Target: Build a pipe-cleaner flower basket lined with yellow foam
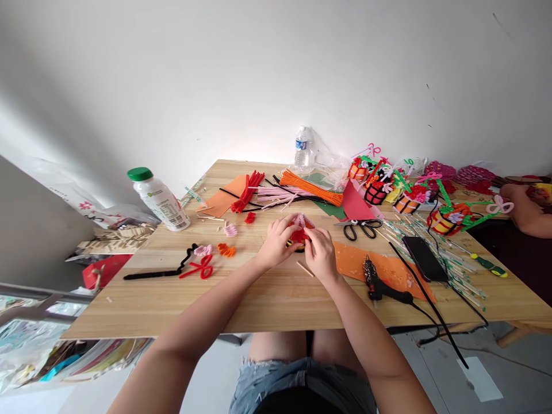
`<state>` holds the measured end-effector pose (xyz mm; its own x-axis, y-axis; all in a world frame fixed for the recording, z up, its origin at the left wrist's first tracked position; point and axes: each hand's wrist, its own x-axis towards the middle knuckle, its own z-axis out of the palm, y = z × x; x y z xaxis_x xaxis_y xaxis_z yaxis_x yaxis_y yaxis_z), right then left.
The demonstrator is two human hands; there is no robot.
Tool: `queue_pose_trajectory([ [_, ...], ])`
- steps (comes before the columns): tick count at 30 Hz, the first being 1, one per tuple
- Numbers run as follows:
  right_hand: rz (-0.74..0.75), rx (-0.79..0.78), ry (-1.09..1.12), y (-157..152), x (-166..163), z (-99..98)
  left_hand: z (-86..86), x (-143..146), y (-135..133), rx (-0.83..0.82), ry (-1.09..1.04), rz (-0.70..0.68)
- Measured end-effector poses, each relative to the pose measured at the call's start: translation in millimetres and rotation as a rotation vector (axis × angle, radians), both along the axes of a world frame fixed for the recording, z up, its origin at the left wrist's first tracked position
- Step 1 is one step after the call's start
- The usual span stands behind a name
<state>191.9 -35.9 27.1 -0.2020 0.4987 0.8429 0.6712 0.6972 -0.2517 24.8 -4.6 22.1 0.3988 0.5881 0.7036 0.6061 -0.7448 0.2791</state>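
Both my hands meet over the middle of the wooden table (181, 305). My left hand (279, 240) and my right hand (321, 253) are closed together on a small red and pink pipe-cleaner piece (301, 229), fingers pinching it from either side. A small wooden stick (305, 268) lies on the table just under my right wrist. Black scissors (360, 228) lie just right of my hands, and a black glue gun (382, 284) rests on orange paper (390, 267) to the right.
Red scissors (199, 268), a black pipe cleaner (159, 272), pink and orange twists lie left. A white bottle (158, 199), water bottle (303, 146), bundles of pipe cleaners (310, 188), a phone (425, 258) and finished flower baskets (390, 187) stand around. Another person's arm (524, 213) rests far right.
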Motion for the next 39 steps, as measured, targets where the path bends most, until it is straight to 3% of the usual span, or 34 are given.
queue_pose_trajectory([
  [39, -0.013, -0.02, -0.011, 0.2, 0.0, -1.7, 3.2, -1.2, -2.6, -0.001, 0.011, -0.011],
])
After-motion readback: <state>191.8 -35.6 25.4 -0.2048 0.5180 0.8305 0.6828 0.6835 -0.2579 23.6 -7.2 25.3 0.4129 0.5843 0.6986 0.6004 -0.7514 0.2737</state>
